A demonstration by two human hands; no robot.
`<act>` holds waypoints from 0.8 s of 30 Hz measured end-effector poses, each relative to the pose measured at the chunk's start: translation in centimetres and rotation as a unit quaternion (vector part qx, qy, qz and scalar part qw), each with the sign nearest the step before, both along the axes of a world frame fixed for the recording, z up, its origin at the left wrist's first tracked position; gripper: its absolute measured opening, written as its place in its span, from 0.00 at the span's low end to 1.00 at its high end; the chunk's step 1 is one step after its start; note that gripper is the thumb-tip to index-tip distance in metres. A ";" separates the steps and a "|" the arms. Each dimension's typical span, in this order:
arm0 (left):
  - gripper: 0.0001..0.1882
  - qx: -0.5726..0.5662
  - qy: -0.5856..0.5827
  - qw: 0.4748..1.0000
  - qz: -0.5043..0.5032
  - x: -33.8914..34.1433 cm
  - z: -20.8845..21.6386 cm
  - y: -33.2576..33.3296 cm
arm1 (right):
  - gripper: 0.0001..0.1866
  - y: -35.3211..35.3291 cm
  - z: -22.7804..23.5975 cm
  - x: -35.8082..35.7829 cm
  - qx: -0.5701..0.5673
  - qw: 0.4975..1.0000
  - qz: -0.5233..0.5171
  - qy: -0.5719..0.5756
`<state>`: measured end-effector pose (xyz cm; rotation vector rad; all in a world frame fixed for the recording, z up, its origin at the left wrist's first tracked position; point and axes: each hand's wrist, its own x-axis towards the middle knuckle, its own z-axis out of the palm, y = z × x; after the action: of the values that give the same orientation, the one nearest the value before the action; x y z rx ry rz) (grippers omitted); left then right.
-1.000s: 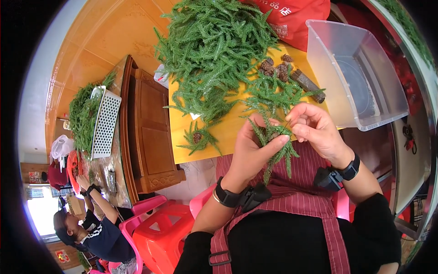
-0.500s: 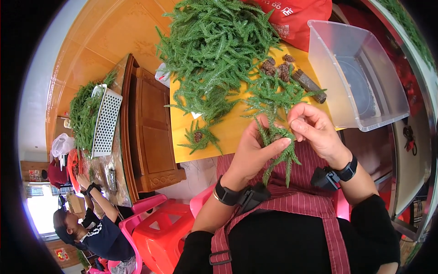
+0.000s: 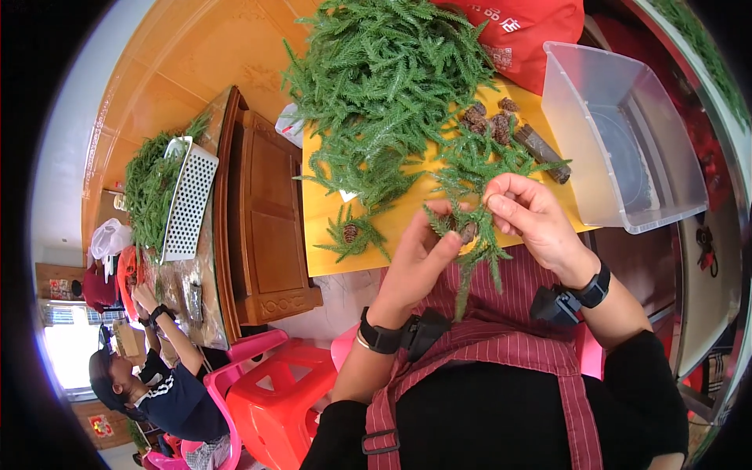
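Over the near edge of the yellow table, my left hand (image 3: pixel 415 262) holds a green artificial pine sprig (image 3: pixel 487 252) from its left side, the fingers partly hidden behind the needles. A small brown pine cone (image 3: pixel 469 233) sits among the needles, close to my left thumb. At the sprig's right side, the thumb and forefinger of my right hand (image 3: pixel 540 227) are pinched together; whatever is between them is too small to make out. Just beyond my hands lie more green sprigs (image 3: pixel 478 160), overlapping the held one.
A big heap of pine sprigs (image 3: pixel 392 78) covers the far part of the yellow table (image 3: pixel 325 254). Pine cones (image 3: pixel 475 119), a dark brown bundle (image 3: pixel 542 153), a clear plastic bin (image 3: pixel 580 141) and a red bag (image 3: pixel 533 39) lie beyond. At left, another person (image 3: pixel 168 399) works beside a white basket (image 3: pixel 190 207).
My left thumb has drawn back leftward off the sprig, leaving the cone more exposed. My right hand's pinch has shifted slightly left and away from me. The whole view has shifted a little.
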<state>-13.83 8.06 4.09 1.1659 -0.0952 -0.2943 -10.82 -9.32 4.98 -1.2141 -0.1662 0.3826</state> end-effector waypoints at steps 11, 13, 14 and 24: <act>0.20 0.058 -0.008 0.997 -0.054 -0.2 -1.1 1.8 | 0.06 0.9 0.3 0.3 -0.019 0.999 -0.025 0.015; 0.18 -0.020 0.007 0.999 -0.039 -0.3 -1.0 1.7 | 0.06 0.8 0.5 0.3 -0.020 1.000 -0.022 0.007; 0.18 -0.020 0.007 0.999 -0.040 -0.2 -0.9 1.7 | 0.06 0.8 0.5 0.3 -0.021 1.000 -0.020 0.000; 0.22 0.012 -0.012 0.999 -0.048 -0.2 -0.2 0.7 | 0.04 0.1 0.4 0.2 -0.030 0.990 0.012 -0.135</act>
<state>-14.01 8.73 3.86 1.1900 -0.1689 -0.3671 -10.60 -9.17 5.42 -1.3219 -0.4045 0.2441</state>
